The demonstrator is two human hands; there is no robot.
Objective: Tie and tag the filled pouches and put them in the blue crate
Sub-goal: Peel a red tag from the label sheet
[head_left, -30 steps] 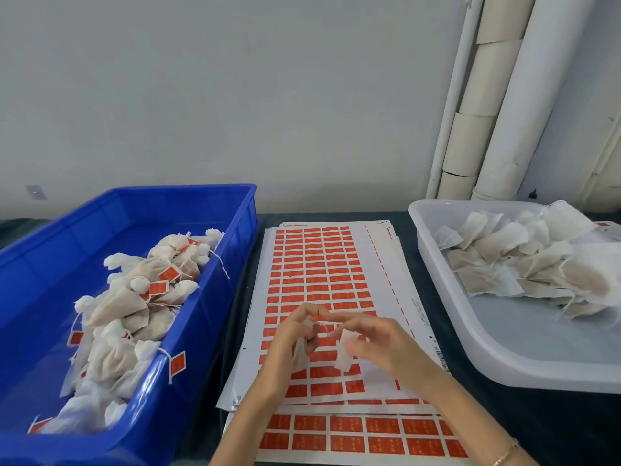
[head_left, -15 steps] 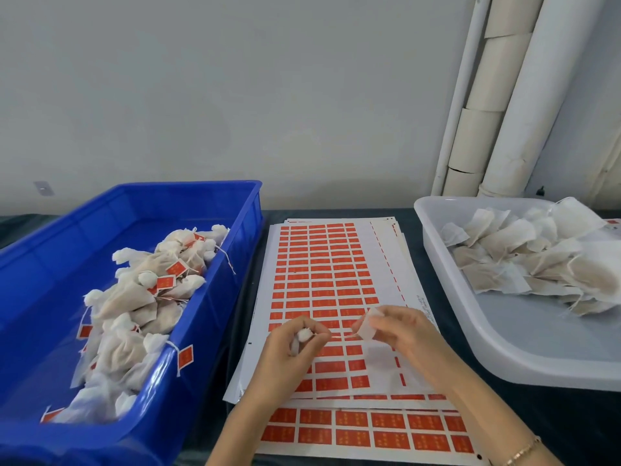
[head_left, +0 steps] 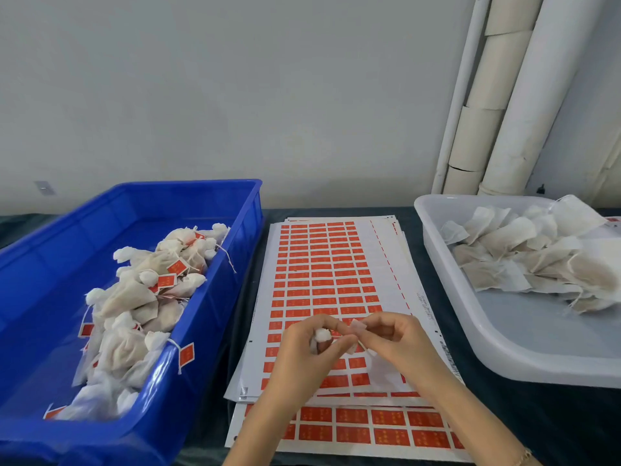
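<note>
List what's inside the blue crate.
The blue crate holds a pile of tied pouches with orange tags, heaped along its right wall. Whatever lies beneath the pile is covered.

Left hand (head_left: 302,351), right hand (head_left: 396,344), curled fingers (head_left: 386,326) close together

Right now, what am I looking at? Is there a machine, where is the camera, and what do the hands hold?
No machine here: a person works with bare hands, and the one picture comes from a camera worn on their head, looking down at a dark table. The left hand grips a small pouch by its bunched top. The right hand pinches a pale piece, likely a tag, beside it. Under the hands lie sheets of red stickers. The blue crate on the left holds tied pouches with red tags. The white tray on the right holds flat, untied pouches.
</note>
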